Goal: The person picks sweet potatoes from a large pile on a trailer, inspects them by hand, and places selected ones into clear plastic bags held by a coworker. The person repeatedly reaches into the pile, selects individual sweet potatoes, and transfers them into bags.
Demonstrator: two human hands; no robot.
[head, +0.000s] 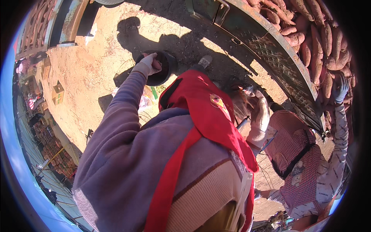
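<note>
My left hand [150,63], in a white glove, reaches out over a black bucket [163,71] on the ground. Its fingers are curled around a pinkish thing that looks like a sweet potato [156,66]. On the other side, my right hand [260,105], in a pale, soiled glove, hangs low beside my red apron [200,95]. Close to its fingers is crumpled clear plastic [248,92]; whether the hand grips anything there is hidden.
Sweet potatoes [314,43] are heaped behind a rusty metal truck side [278,49] at the right. A co-worker in a checked apron [289,145] reaches a gloved hand [341,90] into the heap. A plastic bag [146,101] and a cardboard box [58,93] lie on the dirt.
</note>
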